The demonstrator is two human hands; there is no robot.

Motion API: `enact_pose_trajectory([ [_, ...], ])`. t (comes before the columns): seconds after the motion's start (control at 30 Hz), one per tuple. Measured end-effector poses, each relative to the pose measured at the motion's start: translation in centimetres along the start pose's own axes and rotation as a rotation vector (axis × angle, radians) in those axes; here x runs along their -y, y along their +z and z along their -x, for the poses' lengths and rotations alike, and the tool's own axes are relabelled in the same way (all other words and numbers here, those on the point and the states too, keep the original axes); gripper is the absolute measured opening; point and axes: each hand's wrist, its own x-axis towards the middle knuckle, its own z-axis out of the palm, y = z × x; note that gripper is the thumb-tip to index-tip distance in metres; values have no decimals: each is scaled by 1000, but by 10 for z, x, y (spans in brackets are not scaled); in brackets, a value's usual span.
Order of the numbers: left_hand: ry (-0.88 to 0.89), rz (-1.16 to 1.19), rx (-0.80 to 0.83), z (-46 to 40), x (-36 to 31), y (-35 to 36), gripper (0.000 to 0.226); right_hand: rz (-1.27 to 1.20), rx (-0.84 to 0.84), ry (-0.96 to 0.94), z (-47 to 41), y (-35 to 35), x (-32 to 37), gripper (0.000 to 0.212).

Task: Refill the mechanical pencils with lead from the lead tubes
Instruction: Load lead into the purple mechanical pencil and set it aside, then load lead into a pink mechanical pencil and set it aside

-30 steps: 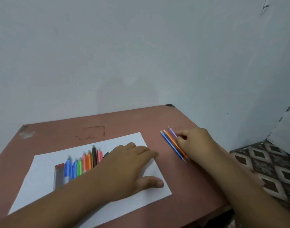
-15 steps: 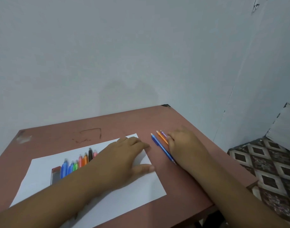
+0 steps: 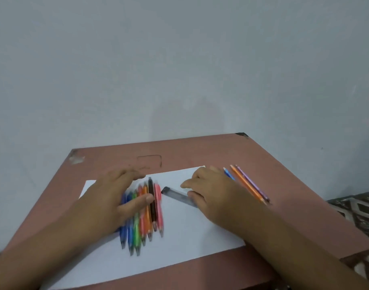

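A row of several coloured mechanical pencils (image 3: pixel 147 222) lies on a white sheet of paper (image 3: pixel 189 237), tips towards me. My left hand (image 3: pixel 108 201) rests flat on the left part of the row, its thumb laid across the orange ones. Just right of the row lies a grey lead tube (image 3: pixel 175 195), slanted. My right hand (image 3: pixel 217 197) pinches the tube's near end between thumb and forefinger. The frame is blurred by motion.
Three thin pencils (image 3: pixel 250 187), blue, orange and purple, lie side by side on the reddish-brown table (image 3: pixel 284 185) right of the paper, partly behind my right hand. A grey wall stands behind the table. Patterned floor shows at far right.
My right hand left the three thin pencils and came left onto the paper to the grey tube. My left hand shifted left onto the row of coloured pencils.
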Motion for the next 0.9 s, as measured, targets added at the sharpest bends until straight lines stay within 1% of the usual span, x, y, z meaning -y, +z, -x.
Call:
enact_pose_trajectory([
  [0.07,-31,-10,13,8,9,-2,79,-63,84,52,-11,10,2,29],
  [0.1,-39,-14,17,11,13,-2,79,-53,137,47,-15,15,2,33],
  [0.2,-51,-34,36,18,24,1,75,-152,168,39,-22,23,6,38],
  [0.27,-45,-53,44,20,29,3,73,-147,177,-33,-24,26,9,37],
  [0.4,-40,-42,44,17,32,6,72,-41,184,-188,-26,31,14,39],
  [0.5,-80,-13,63,14,35,6,78,-31,176,-233,-24,31,11,42],
  [0.6,-113,34,75,9,35,4,78,2,183,-284,-25,26,8,41],
  [0.77,-114,117,42,-10,22,-10,62,154,258,-452,-38,14,5,29],
  [0.8,-129,116,41,-15,20,-13,64,159,256,-473,-41,11,4,26],
  [0.9,-222,31,82,-35,16,-20,83,223,243,-558,-49,9,0,16],
])
